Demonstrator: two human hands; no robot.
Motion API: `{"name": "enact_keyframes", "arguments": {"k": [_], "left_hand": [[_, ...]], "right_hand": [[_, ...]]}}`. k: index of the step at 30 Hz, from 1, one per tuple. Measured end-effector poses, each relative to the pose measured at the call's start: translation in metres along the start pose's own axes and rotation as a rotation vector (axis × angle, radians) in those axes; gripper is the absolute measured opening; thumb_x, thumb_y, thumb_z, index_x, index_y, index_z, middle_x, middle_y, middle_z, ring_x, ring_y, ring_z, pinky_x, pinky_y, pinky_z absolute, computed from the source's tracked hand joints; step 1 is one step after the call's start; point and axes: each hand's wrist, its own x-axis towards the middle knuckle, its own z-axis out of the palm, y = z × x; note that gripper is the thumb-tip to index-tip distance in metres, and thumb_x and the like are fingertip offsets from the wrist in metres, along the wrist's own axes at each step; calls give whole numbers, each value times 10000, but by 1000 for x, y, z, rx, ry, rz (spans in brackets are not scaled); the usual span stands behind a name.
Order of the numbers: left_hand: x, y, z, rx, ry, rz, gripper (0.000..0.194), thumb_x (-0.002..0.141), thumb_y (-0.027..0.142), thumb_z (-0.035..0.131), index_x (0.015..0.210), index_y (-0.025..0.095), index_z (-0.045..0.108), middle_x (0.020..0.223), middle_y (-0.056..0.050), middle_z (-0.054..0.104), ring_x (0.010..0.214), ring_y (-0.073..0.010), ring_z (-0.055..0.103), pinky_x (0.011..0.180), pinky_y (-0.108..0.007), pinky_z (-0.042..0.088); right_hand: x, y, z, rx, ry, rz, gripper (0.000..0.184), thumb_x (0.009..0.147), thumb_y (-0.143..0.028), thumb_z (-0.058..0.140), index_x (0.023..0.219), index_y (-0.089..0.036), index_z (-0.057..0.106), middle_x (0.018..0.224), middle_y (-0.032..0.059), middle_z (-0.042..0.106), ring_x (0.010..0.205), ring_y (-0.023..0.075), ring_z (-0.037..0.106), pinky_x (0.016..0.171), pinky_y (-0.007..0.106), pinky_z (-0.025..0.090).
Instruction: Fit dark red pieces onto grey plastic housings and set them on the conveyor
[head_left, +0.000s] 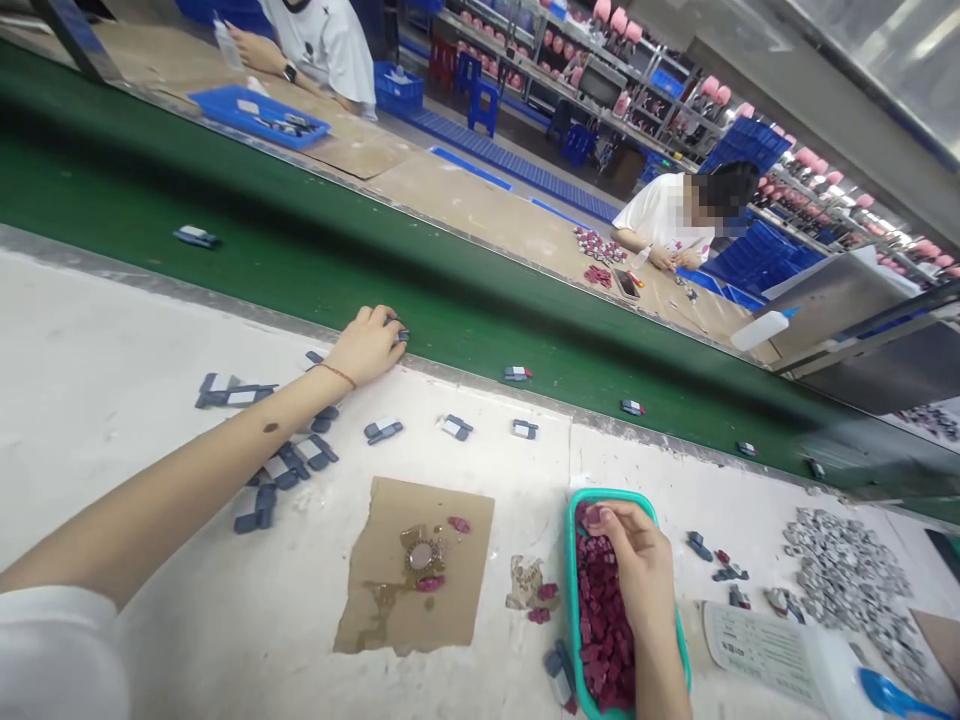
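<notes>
At the near edge of the green conveyor belt (457,310), my left hand (366,348) is closed around a small blue-grey plastic part (402,334), partly hidden by the fingers. My right hand (643,565) is over a teal plastic basket (573,610), its fingers pinching a small maroon piece (592,516). Many similar maroon pieces (604,640) fill the basket. Blue-grey parts with white faces (456,427) lie in a loose row and a cluster near my left forearm. A torn cardboard sheet (465,600) bears a wet-looking round object (422,556) and two maroon pieces.
A white bottle (795,655) with a blue cap lies at the lower right, near a heap of small grey-white parts (847,560). Several assembled parts (517,373) sit on the belt. Two people work across it, one beside a blue tray (217,105).
</notes>
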Motion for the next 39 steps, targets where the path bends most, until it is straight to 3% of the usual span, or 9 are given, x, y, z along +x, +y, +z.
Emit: {"name": "enact_keyframes", "arguments": {"k": [6,9,11,14,19,24,29,33,39], "left_hand": [[-6,7,-10,-128,15,-36,250,797,287,514,967,141,623,1160,-188,605,1129,-376,517,974,-496,408],[-19,16,-15,-258,10,-113,274,805,391,541,951,161,569,985,-134,683,915,-276,637,814,-372,513],[-37,26,-20,-512,-48,-216,326,767,464,589,910,177,531,838,-86,703,721,-213,651,640,-296,519],[-75,45,-30,-916,-198,-372,423,652,506,709,868,190,530,672,-21,679,523,-153,576,481,-235,426],[-136,64,-39,-1146,-409,-475,376,645,455,757,865,180,623,734,-33,709,583,-153,604,543,-253,463],[-174,62,-33,-1331,-478,-592,405,598,408,829,850,196,593,739,-12,706,748,-208,691,701,-300,512],[-192,63,-25,-1310,-470,-539,361,660,384,794,910,187,623,808,-30,714,744,-193,679,717,-303,525],[-198,69,-21,-1279,-381,-451,284,687,370,774,847,188,626,879,-57,727,866,-223,680,755,-313,548],[-209,75,-13,-1254,-377,-403,274,716,393,755,802,185,600,945,-97,762,884,-242,708,776,-341,574]], "right_hand": [[-28,-29,44,315,-96,166,314,751,-459,715,895,-184,764,691,44,722,596,173,662,602,295,549],[-36,-34,67,364,-182,176,288,760,-464,709,791,-181,752,673,46,722,577,172,663,569,282,552],[-40,-32,83,332,-229,142,274,781,-450,693,752,-179,726,642,35,709,557,163,648,541,264,539],[-42,-23,105,200,-272,36,252,827,-415,648,748,-179,690,615,17,685,539,148,619,511,236,502],[-47,-6,127,-85,-424,-297,218,935,-295,497,825,-199,660,734,38,696,660,169,649,609,257,515],[-48,1,136,-281,-494,-600,274,985,-214,387,839,-225,619,741,44,640,691,189,615,647,300,521],[-52,5,142,-395,-467,-709,320,994,-189,351,794,-218,599,687,39,580,632,195,568,575,307,483],[-53,5,141,-281,-471,-577,311,986,-241,386,779,-213,616,701,46,616,649,192,589,589,303,488],[-49,-2,140,342,-320,62,313,875,-490,586,799,-190,634,598,-8,612,496,128,549,473,234,462]]}}
